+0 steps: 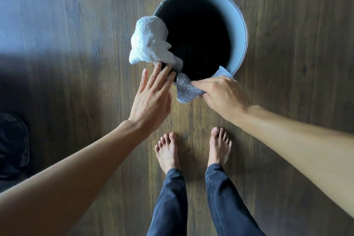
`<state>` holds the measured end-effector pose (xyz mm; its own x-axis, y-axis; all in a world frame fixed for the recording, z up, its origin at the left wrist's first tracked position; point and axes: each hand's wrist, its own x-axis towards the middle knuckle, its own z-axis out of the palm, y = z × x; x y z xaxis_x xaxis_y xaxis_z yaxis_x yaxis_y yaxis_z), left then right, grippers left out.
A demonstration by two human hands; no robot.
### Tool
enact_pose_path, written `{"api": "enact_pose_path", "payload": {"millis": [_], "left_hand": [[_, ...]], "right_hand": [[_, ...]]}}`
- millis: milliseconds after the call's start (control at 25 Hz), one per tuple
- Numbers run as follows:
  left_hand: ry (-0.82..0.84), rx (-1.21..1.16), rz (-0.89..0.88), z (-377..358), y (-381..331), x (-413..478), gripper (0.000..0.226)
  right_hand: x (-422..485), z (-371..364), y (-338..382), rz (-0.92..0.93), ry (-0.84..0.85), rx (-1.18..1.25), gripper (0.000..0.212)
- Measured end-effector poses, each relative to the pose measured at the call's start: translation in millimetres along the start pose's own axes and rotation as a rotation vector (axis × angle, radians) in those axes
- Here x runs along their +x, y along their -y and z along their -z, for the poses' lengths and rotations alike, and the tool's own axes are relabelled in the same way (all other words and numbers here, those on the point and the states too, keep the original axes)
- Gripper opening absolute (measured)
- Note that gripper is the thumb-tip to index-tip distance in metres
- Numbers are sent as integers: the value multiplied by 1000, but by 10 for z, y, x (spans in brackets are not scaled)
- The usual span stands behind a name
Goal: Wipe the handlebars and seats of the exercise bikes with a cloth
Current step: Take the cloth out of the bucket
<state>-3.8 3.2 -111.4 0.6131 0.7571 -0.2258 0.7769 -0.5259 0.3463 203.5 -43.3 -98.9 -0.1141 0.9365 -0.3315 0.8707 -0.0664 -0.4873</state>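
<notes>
Right hand (220, 96) gripped grey cloth (186, 90), left hand (151, 99) flat-fingered at bucket (239, 25) rim; yanking could've dragged white cloth (149, 40) off.

Bucket (241, 30): on the floor (76, 63), centre, just beyond the feet (167, 151).
Towel (149, 40): draped over the bucket's left rim, part inside, part outside.
Cloth (185, 88): over the near rim, right of the towel, held under the right grip (224, 96).
Left grip (151, 99): fingertips at the near-left rim, beside the towel.
Unidentified object (13, 143): floor's left edge.
</notes>
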Motion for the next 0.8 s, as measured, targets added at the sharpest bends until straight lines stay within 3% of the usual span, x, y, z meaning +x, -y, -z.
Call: {"api": "enact_pose_path", "payload": {"millis": [80,200,440,600,800], "left_hand": [[22,-22,37,219,-67,-63,53],[41,-66,104,788,-293,-173,54],[52,-126,111,2627,-1333,-417,49],[89,-118,53,3768,-2135,-715,47],[127,-92,-75,4674,-3053,-1055,48]], "right_hand": [[-63,163,88,-62,18,32,30],[-263,601,304,-239,11,184,8],[-1238,2191,1053,-515,-106,349,50],[-2132,3358,1630,-596,-252,459,51],[-3271,4119,2028,-669,-443,473,50]]}}
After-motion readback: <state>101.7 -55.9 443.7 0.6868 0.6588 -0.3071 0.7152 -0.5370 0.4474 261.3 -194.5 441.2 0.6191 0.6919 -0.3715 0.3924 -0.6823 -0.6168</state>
